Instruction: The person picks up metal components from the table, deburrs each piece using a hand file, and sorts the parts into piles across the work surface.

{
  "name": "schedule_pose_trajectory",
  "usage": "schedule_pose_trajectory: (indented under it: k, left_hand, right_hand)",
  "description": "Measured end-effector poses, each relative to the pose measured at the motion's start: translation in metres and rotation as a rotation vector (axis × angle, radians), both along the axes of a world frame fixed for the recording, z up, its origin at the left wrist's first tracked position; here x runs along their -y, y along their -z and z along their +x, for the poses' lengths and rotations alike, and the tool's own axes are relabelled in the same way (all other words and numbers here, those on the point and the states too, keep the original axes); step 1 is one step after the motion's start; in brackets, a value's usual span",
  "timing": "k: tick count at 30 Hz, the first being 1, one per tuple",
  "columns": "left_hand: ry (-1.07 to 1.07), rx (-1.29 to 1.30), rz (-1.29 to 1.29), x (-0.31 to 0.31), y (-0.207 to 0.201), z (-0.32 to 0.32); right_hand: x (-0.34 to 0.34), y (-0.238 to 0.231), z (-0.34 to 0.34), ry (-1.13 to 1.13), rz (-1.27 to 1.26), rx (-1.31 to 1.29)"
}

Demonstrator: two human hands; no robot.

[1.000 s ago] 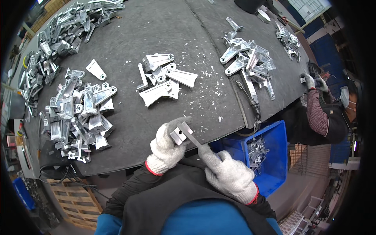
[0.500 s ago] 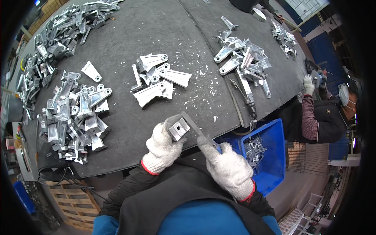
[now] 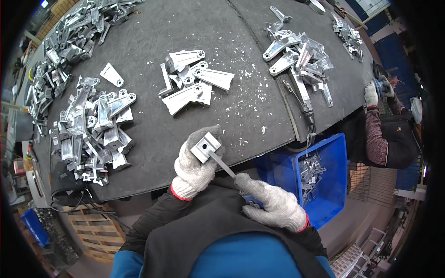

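Note:
My left hand (image 3: 194, 160), in a white knit glove with a red cuff, grips a silver metal bracket (image 3: 200, 149). The bracket's square end, with a dark round hole, faces up. My right hand (image 3: 276, 204), gloved the same way, is closed round the handle of a flat metal file (image 3: 223, 165). The file's tip meets the edge of the bracket's square end. Both hands are at the table's near edge. Beyond them on the dark table lies a small group of similar brackets (image 3: 185, 98).
Bracket piles lie at left (image 3: 88, 132), far left (image 3: 69, 44) and right (image 3: 301, 60). Metal chips dot the table (image 3: 153, 139). A blue bin (image 3: 327, 204) with metal parts stands low at my right. Beyond it a co-worker (image 3: 394, 139) handles a tool. A wooden pallet (image 3: 95, 231) is at lower left.
The file has swung from lying along the bracket's right side to pointing its tip at the square end. My left hand has turned the bracket slightly. The whole view has shifted a little.

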State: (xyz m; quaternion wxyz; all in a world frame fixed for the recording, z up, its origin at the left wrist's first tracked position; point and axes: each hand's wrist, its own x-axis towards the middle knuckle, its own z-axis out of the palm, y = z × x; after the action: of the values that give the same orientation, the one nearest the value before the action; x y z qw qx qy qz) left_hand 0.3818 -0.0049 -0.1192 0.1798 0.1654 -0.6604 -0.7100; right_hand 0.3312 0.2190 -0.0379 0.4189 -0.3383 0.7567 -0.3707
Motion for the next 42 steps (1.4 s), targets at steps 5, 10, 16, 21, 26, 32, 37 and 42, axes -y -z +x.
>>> schedule_pose_trajectory:
  k: [5, 10, 16, 21, 26, 32, 37, 42]
  left_hand:
    - [0.023, -0.038, 0.009, 0.002, 0.003, 0.001]
    - [0.003, -0.022, -0.029, 0.001, 0.004, 0.001]
    - [0.030, -0.016, -0.056, 0.003, 0.003, 0.002]
    - [0.040, -0.030, -0.072, 0.004, -0.002, -0.001]
    - [0.027, -0.040, 0.020, 0.001, 0.000, -0.001]
    - [0.026, -0.018, -0.078, 0.003, -0.001, -0.003]
    - [0.028, 0.050, -0.113, 0.002, -0.003, -0.007]
    - [0.026, 0.081, -0.063, -0.001, -0.001, -0.010]
  right_hand:
    - [0.000, 0.000, -0.002, 0.025, -0.074, 0.242]
    - [0.001, 0.003, -0.004, 0.015, -0.128, 0.284]
    - [0.002, -0.007, -0.003, 0.011, -0.105, 0.175]
    - [0.015, -0.023, 0.001, -0.067, 0.211, -0.264]
    - [0.011, -0.019, 0.002, 0.003, 0.170, -0.274]
    - [0.008, -0.009, 0.002, 0.049, 0.118, -0.306]
    - [0.009, 0.001, 0.005, 0.127, 0.175, -0.660]
    - [0.011, 0.004, 0.010, 0.069, 0.222, -0.907]
